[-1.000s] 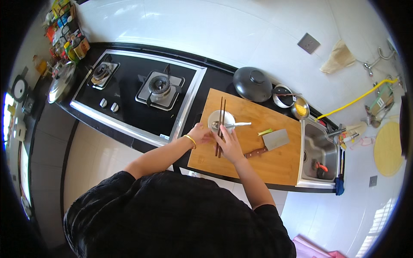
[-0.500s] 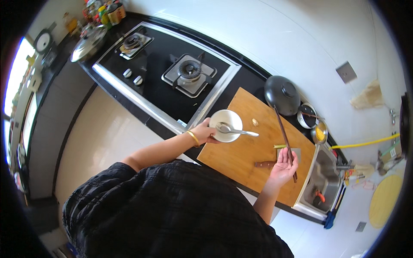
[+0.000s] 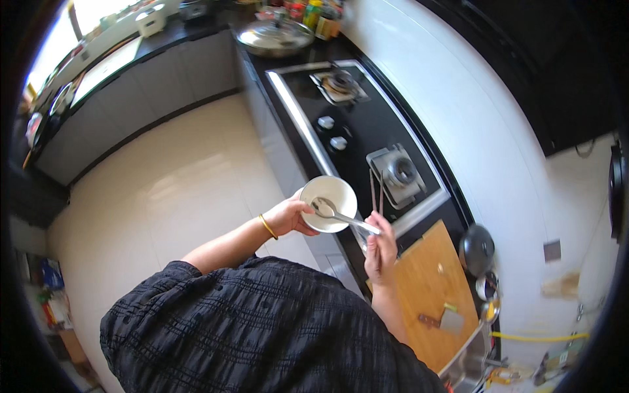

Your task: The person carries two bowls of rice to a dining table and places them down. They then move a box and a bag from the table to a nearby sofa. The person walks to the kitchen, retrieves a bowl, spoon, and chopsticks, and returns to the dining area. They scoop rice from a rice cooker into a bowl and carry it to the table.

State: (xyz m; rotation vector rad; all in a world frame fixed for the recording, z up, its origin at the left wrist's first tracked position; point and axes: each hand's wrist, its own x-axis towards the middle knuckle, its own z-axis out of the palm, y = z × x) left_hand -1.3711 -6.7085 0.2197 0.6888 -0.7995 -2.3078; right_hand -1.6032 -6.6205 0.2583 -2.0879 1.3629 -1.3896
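Held at its side by my left hand (image 3: pixel 288 217), a white bowl (image 3: pixel 339 190) sits near the stove's front edge. A metal spoon (image 3: pixel 342 217) rests in it, its handle sticking out over the rim toward my right hand (image 3: pixel 382 251). The fingers of that hand are closed round a pair of brown chopsticks (image 3: pixel 374 191), which point up over the stove. My right fingertips are right by the end of the spoon handle; I cannot tell whether they touch it.
A wooden cutting board (image 3: pixel 416 278) carries a cleaver (image 3: pixel 452 321), a green piece (image 3: pixel 450 306) and a small pale piece. A black gas stove (image 3: pixel 367 124) lies ahead. A dark lidded pot (image 3: pixel 477 249) and a sink (image 3: pixel 466 367) stand right; a lidded pan (image 3: pixel 276 39) is far off.
The view has swung left toward the stove and floor. Bowl and spoon have moved off the cutting board. My right hand has come from over the board to beside the bowl, chopsticks still held.
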